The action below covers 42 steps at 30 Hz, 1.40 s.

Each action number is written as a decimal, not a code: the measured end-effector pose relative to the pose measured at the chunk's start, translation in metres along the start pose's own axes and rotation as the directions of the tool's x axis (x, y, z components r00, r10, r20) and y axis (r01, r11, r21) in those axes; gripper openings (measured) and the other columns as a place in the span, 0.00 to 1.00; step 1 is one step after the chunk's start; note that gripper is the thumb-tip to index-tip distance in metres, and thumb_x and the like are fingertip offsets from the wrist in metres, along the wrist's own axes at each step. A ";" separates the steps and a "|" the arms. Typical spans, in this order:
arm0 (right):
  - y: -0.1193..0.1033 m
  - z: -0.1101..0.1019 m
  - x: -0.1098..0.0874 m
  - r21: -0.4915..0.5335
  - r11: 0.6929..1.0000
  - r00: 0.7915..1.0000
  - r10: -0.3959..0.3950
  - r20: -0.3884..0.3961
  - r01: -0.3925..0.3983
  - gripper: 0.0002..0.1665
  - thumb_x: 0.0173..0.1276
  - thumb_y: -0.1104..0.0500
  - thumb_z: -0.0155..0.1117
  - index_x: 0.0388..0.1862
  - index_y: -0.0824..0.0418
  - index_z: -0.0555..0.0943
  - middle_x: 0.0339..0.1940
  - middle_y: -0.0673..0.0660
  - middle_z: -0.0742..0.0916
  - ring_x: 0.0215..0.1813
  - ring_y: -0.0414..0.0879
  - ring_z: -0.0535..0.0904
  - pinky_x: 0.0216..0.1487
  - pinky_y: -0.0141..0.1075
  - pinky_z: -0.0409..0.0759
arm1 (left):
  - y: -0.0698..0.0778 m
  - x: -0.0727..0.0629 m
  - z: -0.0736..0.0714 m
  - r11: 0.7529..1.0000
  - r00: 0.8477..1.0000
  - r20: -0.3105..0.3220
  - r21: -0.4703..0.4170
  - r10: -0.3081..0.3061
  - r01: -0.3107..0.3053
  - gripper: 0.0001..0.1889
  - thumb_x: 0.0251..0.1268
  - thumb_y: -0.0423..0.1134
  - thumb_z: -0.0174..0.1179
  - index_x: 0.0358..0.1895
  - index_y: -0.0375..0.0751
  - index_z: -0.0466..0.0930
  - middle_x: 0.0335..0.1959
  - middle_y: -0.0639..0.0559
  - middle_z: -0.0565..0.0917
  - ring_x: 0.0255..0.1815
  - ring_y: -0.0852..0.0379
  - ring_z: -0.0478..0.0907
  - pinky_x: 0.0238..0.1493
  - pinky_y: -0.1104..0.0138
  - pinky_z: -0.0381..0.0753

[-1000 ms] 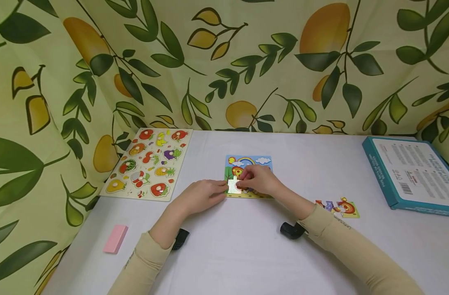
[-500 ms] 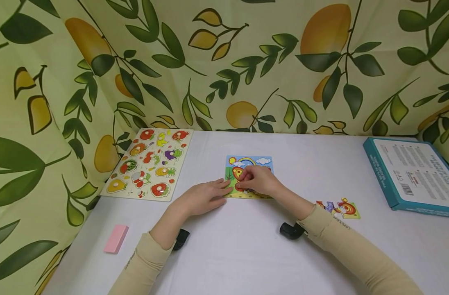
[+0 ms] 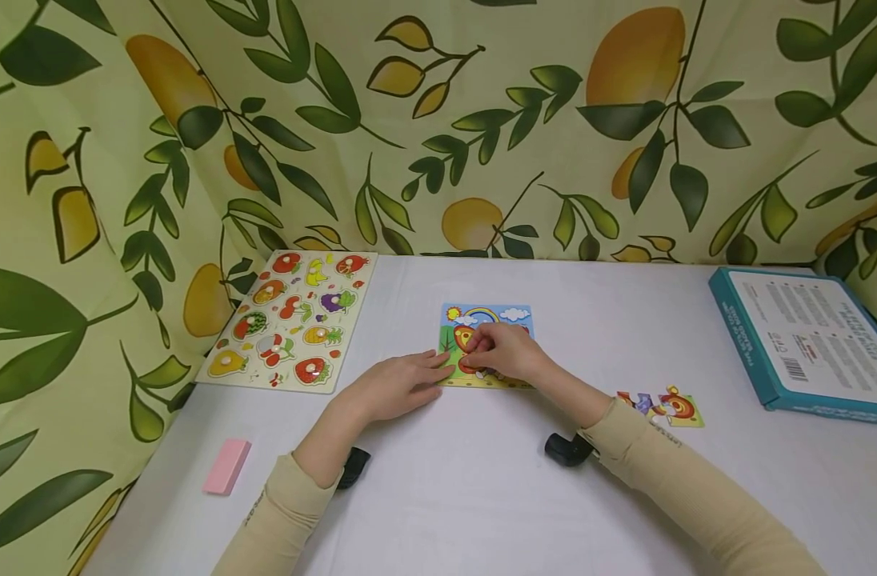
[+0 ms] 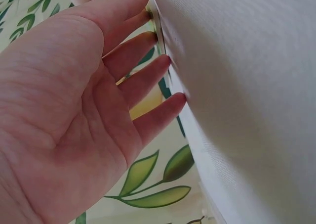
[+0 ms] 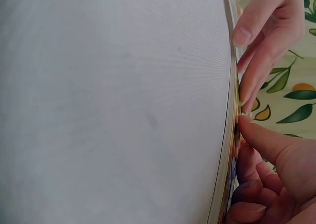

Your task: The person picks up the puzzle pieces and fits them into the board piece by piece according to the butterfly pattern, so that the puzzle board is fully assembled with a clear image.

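White table (image 3: pixel 453 496), left hand (image 3: pixel 395 386) touching puzzle (image 3: pixel 470 315), right hand (image 3: pixel 506 352) seemingly too

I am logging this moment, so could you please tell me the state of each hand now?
Left hand: open, touching the puzzle.
Right hand: fingers curled at the puzzle; whether it holds a piece cannot be told.

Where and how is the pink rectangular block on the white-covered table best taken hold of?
Probably mid-length across its long sides, from above, with the nearer left hand: the pink rectangular block lies flat, clearly longer than wide, its long sides exposed.
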State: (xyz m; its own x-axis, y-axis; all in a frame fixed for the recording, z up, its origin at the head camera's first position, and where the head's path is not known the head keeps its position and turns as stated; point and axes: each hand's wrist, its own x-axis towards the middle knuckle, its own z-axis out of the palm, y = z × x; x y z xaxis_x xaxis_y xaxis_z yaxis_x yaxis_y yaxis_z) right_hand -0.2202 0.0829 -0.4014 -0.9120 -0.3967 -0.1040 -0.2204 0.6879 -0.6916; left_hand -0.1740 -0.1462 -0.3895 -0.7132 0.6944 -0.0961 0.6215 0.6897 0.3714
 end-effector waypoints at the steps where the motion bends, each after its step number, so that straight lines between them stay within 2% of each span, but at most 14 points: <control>1: 0.000 0.000 0.000 -0.002 1.000 1.000 0.002 0.002 -0.002 0.13 0.58 0.50 0.75 0.32 0.54 0.81 0.25 0.48 0.81 0.30 0.42 0.74 0.31 0.34 0.70 | 0.000 0.000 0.000 1.000 1.000 0.000 0.001 0.001 -0.001 0.23 0.73 0.44 0.55 0.69 0.44 0.71 0.73 0.52 0.66 0.74 0.51 0.60 0.69 0.55 0.64; 10: -0.001 -0.001 0.001 -0.017 1.000 1.000 -0.012 0.019 0.012 0.12 0.60 0.50 0.73 0.34 0.53 0.81 0.23 0.49 0.79 0.27 0.43 0.72 0.27 0.34 0.67 | 0.001 -0.001 -0.001 1.000 1.000 0.000 0.005 0.005 -0.005 0.23 0.73 0.43 0.55 0.68 0.43 0.72 0.72 0.51 0.66 0.73 0.52 0.61 0.69 0.55 0.64; 16: 0.001 -0.001 0.002 -0.012 1.000 0.999 -0.019 0.038 0.019 0.11 0.62 0.50 0.72 0.36 0.53 0.81 0.24 0.49 0.79 0.28 0.43 0.72 0.27 0.34 0.68 | 0.001 0.000 0.000 1.000 1.000 -0.012 0.005 0.019 -0.019 0.22 0.73 0.42 0.55 0.68 0.43 0.73 0.72 0.51 0.67 0.73 0.51 0.62 0.68 0.54 0.65; 31: 0.000 -0.004 0.006 -0.005 1.000 0.996 0.006 0.093 -0.005 0.09 0.65 0.52 0.70 0.38 0.53 0.80 0.24 0.51 0.78 0.26 0.44 0.72 0.26 0.34 0.68 | 0.000 0.000 0.000 1.000 1.000 -0.013 -0.004 0.009 -0.009 0.22 0.73 0.42 0.55 0.67 0.43 0.73 0.72 0.51 0.67 0.73 0.51 0.62 0.68 0.54 0.65; 36: 0.001 -0.005 0.005 0.003 1.000 0.995 -0.024 0.097 0.024 0.07 0.66 0.53 0.69 0.35 0.53 0.79 0.23 0.50 0.78 0.26 0.43 0.72 0.26 0.33 0.68 | 0.001 0.000 0.000 1.000 1.000 -0.014 -0.022 0.003 -0.003 0.22 0.73 0.41 0.56 0.67 0.43 0.73 0.71 0.51 0.67 0.73 0.50 0.62 0.68 0.53 0.65; 42: 0.002 -0.006 0.005 0.010 1.000 0.996 -0.021 0.088 0.020 0.08 0.65 0.53 0.69 0.33 0.54 0.80 0.22 0.49 0.78 0.28 0.43 0.73 0.28 0.33 0.68 | 0.001 0.000 0.001 0.999 1.000 -0.009 -0.032 -0.008 0.007 0.22 0.73 0.42 0.55 0.67 0.44 0.73 0.72 0.52 0.67 0.73 0.51 0.61 0.69 0.54 0.64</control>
State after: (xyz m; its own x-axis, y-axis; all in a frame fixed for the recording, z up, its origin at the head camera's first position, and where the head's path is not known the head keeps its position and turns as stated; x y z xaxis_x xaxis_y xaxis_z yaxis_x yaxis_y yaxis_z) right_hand -0.2275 0.0853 -0.3992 -0.8733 -0.4628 -0.1522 -0.2350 0.6737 -0.7006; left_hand -0.1731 -0.1450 -0.3898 -0.7208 0.6872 -0.0906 0.6057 0.6880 0.3997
